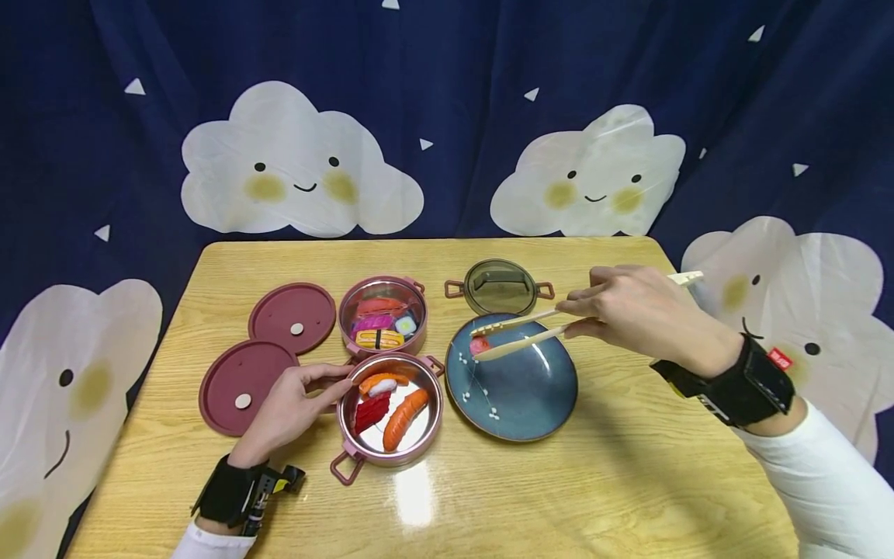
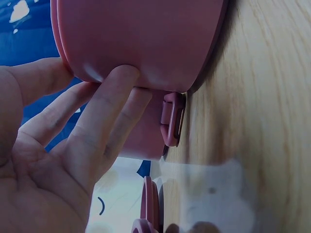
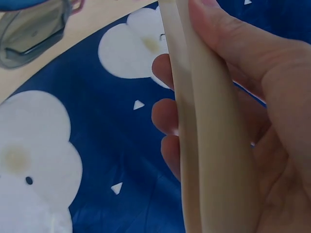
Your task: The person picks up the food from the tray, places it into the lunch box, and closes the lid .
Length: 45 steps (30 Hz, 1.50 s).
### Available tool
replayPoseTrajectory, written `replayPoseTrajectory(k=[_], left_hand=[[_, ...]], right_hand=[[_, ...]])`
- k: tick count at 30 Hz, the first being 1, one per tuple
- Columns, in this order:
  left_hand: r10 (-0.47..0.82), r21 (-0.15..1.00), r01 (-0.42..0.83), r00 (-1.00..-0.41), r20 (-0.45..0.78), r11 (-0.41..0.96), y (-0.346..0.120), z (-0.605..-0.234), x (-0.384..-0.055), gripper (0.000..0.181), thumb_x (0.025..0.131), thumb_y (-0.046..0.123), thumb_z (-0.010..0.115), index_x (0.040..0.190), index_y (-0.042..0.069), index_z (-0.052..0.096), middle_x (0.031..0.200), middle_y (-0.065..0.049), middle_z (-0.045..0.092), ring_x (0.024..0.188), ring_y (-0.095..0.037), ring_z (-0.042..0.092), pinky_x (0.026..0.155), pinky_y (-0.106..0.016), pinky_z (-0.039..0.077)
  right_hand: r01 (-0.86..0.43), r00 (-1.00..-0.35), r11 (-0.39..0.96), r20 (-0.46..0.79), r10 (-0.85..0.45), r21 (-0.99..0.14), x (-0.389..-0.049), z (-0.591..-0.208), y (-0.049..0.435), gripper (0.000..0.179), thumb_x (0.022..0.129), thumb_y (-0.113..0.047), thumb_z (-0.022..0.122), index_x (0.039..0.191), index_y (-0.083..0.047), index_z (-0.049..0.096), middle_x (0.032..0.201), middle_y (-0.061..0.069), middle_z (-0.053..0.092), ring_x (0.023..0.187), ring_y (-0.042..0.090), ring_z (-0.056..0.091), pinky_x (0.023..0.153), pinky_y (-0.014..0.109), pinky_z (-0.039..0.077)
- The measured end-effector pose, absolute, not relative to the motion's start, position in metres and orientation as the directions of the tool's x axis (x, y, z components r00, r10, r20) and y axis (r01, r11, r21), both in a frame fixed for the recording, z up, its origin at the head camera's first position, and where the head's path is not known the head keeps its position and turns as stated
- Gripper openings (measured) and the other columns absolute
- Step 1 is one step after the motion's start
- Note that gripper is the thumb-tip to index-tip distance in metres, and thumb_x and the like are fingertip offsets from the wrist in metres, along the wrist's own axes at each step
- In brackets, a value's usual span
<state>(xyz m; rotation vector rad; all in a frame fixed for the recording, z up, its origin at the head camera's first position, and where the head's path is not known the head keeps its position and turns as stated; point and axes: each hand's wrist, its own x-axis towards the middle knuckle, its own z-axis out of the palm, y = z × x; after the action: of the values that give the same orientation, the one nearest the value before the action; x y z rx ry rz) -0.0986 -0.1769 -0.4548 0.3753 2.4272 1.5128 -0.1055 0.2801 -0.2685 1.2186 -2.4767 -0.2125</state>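
Note:
My right hand (image 1: pixel 618 310) grips pale tongs (image 1: pixel 520 344), whose arms also show in the right wrist view within curled fingers. The tong tips are over the left part of a dark blue plate (image 1: pixel 531 396), on either side of a small pink-red food piece (image 1: pixel 479 345). With fairly straight fingers, my left hand (image 1: pixel 289 407) touches the wall and rim of the front pink pot (image 2: pixel 141 39). Inside that pot lie an orange shrimp-like piece (image 1: pixel 405 419), a dark red slab (image 1: pixel 372 411) and an orange-and-white sushi piece (image 1: pixel 382 383).
Behind the front pot stands a second pink pot (image 1: pixel 421 341) with several toy sushi pieces. Two maroon lids (image 1: pixel 240 373) lie at the left. Beyond the plate lies a glass lid (image 1: pixel 498 299) with side handles. A dark blue cloud-print curtain (image 1: pixel 461 178) hangs behind the wooden table (image 1: pixel 517 497).

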Motion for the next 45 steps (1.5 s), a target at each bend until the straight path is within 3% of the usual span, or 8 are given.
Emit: replayPoseTrajectory(k=[7,18,24,28,35,45], left_hand=[[0.355,0.903,0.093,-0.932,-0.069,0.419,-0.177,-0.454,-0.098,0.033,0.103,0.023,0.070,0.130,0.005,0.075,0.133,-0.018,0.073,0.112,-0.029,0.076,0.079,-0.023,0.066],[0.345,0.889,0.124,-0.938,-0.041,0.442,-0.177,-0.454,-0.097,0.031,0.102,0.024,0.072,0.127,0.006,0.076,0.130,-0.016,0.076,0.112,-0.018,0.075,0.082,-0.024,0.065],[0.351,0.901,0.107,-0.935,-0.052,0.420,-0.178,-0.455,-0.097,0.032,0.102,0.024,0.071,0.128,0.005,0.075,0.132,-0.018,0.074,0.110,-0.017,0.076,0.081,-0.028,0.067],[0.345,0.896,0.096,-0.936,-0.066,0.433,-0.177,-0.455,-0.098,0.032,0.102,0.026,0.072,0.128,0.008,0.076,0.132,-0.014,0.075,0.114,-0.017,0.074,0.082,-0.024,0.066],[0.347,0.899,0.097,-0.936,-0.064,0.427,-0.176,-0.457,-0.099,0.030,0.102,0.023,0.072,0.127,0.008,0.076,0.132,-0.014,0.075,0.112,-0.022,0.075,0.080,-0.023,0.066],[0.347,0.901,0.089,-0.935,-0.071,0.424,-0.176,-0.457,-0.099,0.031,0.102,0.024,0.072,0.128,0.008,0.076,0.132,-0.014,0.075,0.113,-0.025,0.075,0.080,-0.024,0.066]], right_hand=[[-0.772,-0.491,0.564,0.288,-0.822,0.294,-0.107,-0.267,0.261,0.027,0.075,-0.037,0.092,0.096,-0.022,0.081,0.085,-0.014,0.080,0.063,0.012,0.043,0.048,0.025,0.036],[-0.802,-0.450,0.515,0.261,-0.854,0.303,-0.109,-0.267,0.233,0.032,0.076,-0.037,0.094,0.102,-0.021,0.082,0.090,-0.013,0.080,0.068,0.013,0.049,0.052,0.026,0.042],[-0.811,-0.432,0.492,0.243,-0.869,0.317,-0.110,-0.270,0.221,0.031,0.080,-0.041,0.090,0.103,-0.021,0.082,0.087,-0.013,0.078,0.067,0.013,0.048,0.053,0.025,0.040],[-0.815,-0.417,0.470,0.221,-0.882,0.339,-0.111,-0.272,0.213,0.030,0.080,-0.044,0.090,0.098,-0.022,0.079,0.080,-0.014,0.072,0.066,0.014,0.047,0.053,0.025,0.037],[-0.817,-0.411,0.461,0.210,-0.887,0.347,-0.114,-0.279,0.202,0.029,0.081,-0.046,0.088,0.095,-0.024,0.077,0.077,-0.016,0.070,0.067,0.014,0.045,0.053,0.024,0.035],[-0.832,-0.436,0.468,0.169,-0.884,0.299,-0.120,-0.294,0.194,0.033,0.082,-0.048,0.086,0.105,-0.023,0.086,0.092,-0.015,0.081,0.066,0.011,0.042,0.052,0.020,0.032]])
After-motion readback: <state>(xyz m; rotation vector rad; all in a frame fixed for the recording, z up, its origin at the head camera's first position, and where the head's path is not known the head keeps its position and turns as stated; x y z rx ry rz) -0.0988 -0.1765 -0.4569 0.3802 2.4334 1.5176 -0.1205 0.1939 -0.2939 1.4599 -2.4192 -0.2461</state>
